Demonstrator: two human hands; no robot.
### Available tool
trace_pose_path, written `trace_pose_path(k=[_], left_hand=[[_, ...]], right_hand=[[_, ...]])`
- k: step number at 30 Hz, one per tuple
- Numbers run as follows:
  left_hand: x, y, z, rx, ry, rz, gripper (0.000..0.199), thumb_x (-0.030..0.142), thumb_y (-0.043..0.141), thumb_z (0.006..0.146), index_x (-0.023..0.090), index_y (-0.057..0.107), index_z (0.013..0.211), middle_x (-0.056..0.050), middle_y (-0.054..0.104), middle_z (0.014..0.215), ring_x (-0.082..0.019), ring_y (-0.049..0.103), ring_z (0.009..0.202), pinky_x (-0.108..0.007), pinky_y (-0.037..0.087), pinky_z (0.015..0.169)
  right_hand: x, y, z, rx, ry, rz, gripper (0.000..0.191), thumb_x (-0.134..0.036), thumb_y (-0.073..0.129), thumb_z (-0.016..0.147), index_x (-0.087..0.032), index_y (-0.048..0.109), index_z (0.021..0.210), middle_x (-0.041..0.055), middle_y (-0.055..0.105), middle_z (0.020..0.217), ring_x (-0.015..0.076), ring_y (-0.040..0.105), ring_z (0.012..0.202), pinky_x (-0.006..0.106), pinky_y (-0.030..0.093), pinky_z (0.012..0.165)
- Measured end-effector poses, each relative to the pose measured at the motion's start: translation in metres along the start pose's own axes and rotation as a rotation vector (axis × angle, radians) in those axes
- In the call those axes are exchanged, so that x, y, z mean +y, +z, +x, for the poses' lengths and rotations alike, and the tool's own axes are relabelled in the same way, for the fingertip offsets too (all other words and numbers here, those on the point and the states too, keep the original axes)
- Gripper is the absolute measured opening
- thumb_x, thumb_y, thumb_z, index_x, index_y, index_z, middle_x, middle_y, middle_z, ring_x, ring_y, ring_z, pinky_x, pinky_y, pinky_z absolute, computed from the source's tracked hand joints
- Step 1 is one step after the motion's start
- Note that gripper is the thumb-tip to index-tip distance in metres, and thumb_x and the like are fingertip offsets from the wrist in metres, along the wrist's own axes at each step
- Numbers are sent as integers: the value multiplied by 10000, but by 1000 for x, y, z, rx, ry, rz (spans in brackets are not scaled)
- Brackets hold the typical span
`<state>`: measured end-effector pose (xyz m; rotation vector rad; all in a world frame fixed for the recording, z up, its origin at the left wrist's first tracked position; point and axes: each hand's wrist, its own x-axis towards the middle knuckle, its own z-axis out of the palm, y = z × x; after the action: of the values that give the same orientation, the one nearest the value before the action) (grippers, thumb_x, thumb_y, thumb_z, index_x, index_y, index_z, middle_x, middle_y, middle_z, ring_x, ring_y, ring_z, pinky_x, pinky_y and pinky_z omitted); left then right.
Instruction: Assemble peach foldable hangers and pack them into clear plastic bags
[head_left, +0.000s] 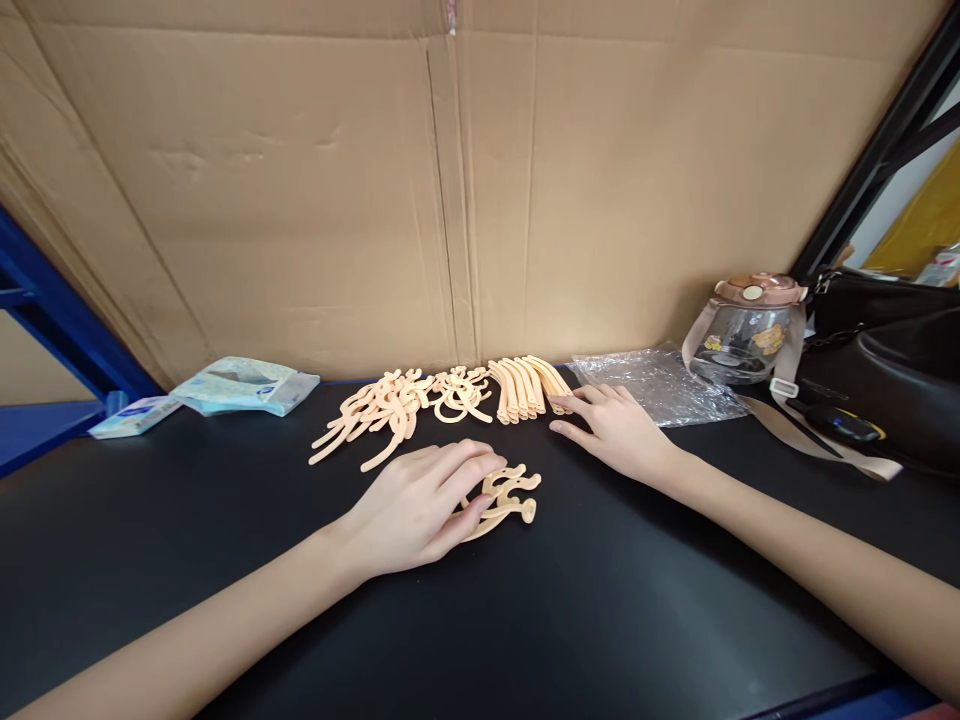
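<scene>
My left hand (424, 505) lies over a small group of curved cream-coloured pieces (517, 490) near the middle of the black table, its fingers curled onto them. Their left ends are hidden under the hand. My right hand (611, 430) reaches to the right end of a neat row of stacked curved pieces (521, 388), its fingertips at the lower end of the last stack. Left of that row sit a tangled pile of curved pieces (386, 408) and a smaller loose pile (461, 392).
On the black table (525, 640), a clear plastic bag (664, 385) lies behind my right hand. A strapped bottle (742, 335) and a black bag (900, 370) stand at the right. Tissue packs (244, 385) lie at the left. A cardboard wall (300, 200) rises behind.
</scene>
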<state>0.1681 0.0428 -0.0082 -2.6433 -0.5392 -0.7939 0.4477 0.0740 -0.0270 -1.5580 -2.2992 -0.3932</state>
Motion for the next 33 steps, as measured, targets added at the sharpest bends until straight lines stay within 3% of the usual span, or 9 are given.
trace_pose_path(k=[11, 21, 28, 33], left_hand=[[0, -1, 1, 1, 6, 5, 195, 193, 438, 940, 162, 530, 1109, -60, 679, 999, -129, 661, 728, -225, 507, 668], [-1, 2, 0, 21, 12, -4, 204, 201, 439, 939, 171, 525, 1121, -52, 679, 996, -123, 666, 718, -221, 509, 663], [-2, 4, -2, 22, 6, -6, 216, 204, 434, 936, 175, 529, 1128, -48, 675, 1001, -119, 667, 721, -218, 512, 667], [-2, 3, -2, 14, 10, -4, 219, 192, 441, 934, 166, 526, 1134, -56, 673, 1004, -126, 671, 749, -217, 511, 672]], right_hand=[[3, -8, 4, 125, 158, 82, 321, -392, 435, 950, -203, 609, 1144, 77, 717, 998, 275, 632, 967, 433, 416, 850], [10, -19, 7, 262, 161, 83, 286, -309, 474, 911, -180, 609, 1129, 74, 731, 951, 283, 624, 968, 418, 384, 854], [23, -49, 5, 523, 144, -82, 238, -314, 447, 937, -188, 649, 938, 65, 737, 844, 251, 624, 790, 416, 374, 821], [23, -65, 0, 646, 169, -39, 202, -336, 485, 933, -199, 629, 894, 52, 695, 774, 224, 605, 757, 399, 390, 800]])
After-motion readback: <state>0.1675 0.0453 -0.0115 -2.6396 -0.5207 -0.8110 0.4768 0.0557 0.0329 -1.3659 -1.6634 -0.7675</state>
